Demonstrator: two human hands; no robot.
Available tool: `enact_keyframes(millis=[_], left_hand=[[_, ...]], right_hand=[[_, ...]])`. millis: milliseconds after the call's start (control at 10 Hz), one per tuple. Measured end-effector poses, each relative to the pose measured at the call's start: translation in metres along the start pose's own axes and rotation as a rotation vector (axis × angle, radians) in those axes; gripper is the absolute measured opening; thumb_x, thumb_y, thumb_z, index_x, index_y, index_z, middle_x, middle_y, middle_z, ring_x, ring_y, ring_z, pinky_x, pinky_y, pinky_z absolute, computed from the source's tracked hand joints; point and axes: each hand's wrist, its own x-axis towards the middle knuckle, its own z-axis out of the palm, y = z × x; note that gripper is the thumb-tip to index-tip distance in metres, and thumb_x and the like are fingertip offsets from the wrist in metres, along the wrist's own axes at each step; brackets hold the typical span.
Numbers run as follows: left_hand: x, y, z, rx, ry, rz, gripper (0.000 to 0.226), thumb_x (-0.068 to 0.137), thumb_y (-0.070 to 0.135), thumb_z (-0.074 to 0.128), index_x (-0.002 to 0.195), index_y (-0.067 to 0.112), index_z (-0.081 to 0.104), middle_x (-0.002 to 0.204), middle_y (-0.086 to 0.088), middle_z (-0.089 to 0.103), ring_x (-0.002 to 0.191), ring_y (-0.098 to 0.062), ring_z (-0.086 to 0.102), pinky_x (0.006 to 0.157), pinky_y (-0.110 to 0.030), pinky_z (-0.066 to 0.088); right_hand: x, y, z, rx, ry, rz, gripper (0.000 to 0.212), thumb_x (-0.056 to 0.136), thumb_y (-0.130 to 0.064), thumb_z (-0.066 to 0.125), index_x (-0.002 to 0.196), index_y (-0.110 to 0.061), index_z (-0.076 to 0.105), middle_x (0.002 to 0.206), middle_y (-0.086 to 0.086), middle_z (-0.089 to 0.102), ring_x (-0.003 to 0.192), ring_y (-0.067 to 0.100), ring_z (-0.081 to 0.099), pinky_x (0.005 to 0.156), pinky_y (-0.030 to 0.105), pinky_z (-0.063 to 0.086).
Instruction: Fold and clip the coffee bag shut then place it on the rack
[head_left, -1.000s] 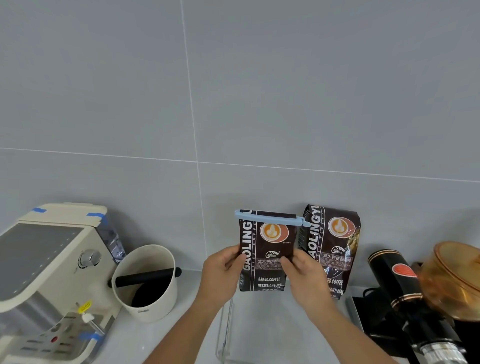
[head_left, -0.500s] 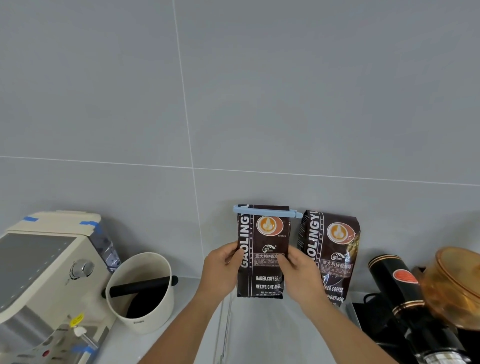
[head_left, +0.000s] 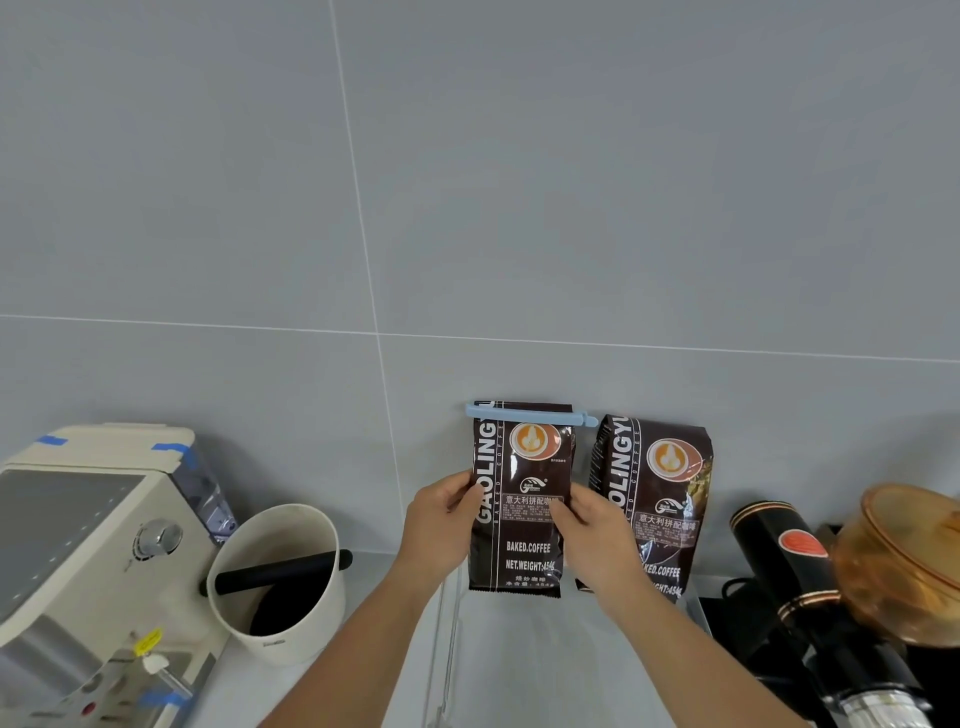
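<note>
A dark brown coffee bag (head_left: 519, 525) stands upright against the grey wall, with a light blue clip (head_left: 530, 414) clamped across its folded top. My left hand (head_left: 441, 525) grips the bag's left edge and my right hand (head_left: 597, 540) grips its right edge. The bag's bottom sits at the back of a clear acrylic rack (head_left: 448, 623), whose walls are faint. A second matching coffee bag (head_left: 660, 493) stands just to the right, partly behind my right hand.
A cream espresso machine (head_left: 78, 545) stands at the left, with a white knock box (head_left: 280, 582) beside it. A black grinder (head_left: 795, 571) with an amber hopper (head_left: 909, 561) stands at the right. The grey tiled wall rises close behind.
Both hands have carried the clipped bag slightly left and down toward the rack, away from the second bag. The view has shifted a little.
</note>
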Motion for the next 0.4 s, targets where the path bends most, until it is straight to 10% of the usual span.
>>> enact_keyframes(millis=[400], left_hand=[[-0.010,0.017,-0.011,-0.090,-0.040,-0.032,0.031,0.095,0.009,0.054,0.095,0.034,0.071,0.087,0.018,0.076,0.082,0.002,0.070,0.070,-0.014,0.054]], right_hand=[[0.000,-0.008,-0.013,0.052,-0.053,0.015,0.030,0.095,-0.016,0.052,0.095,-0.038,0.072,0.097,-0.010,0.077,0.095,0.010,0.071,0.090,0.038,0.055]])
